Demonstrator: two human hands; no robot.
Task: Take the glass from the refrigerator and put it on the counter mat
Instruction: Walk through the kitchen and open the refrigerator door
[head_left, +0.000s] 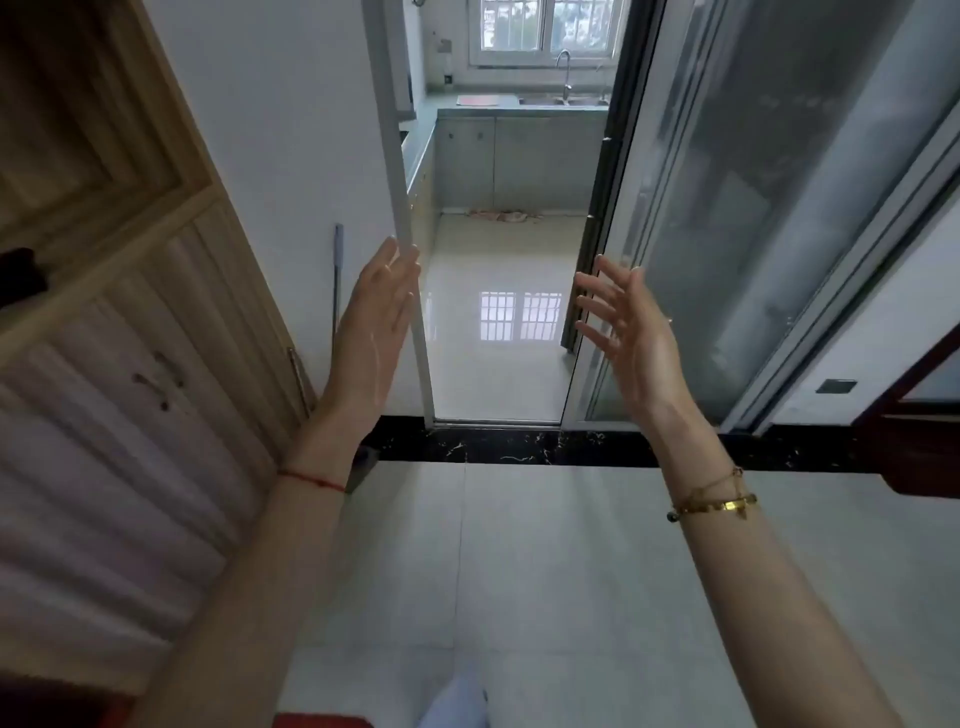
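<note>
My left hand (375, 322) and my right hand (626, 332) are both raised in front of an open kitchen doorway, palms facing each other, fingers spread, holding nothing. Far inside the kitchen a pink counter mat (476, 100) lies on the grey counter (498, 111), left of the sink (563, 101). No glass and no refrigerator show in this view.
A white door frame (410, 270) stands by my left fingers and a sliding glass door (737, 249) by my right. A wooden cabinet (119, 332) fills the left side. A black stone threshold (519, 447) crosses the tiled floor. A thin pole (336, 280) leans on the wall.
</note>
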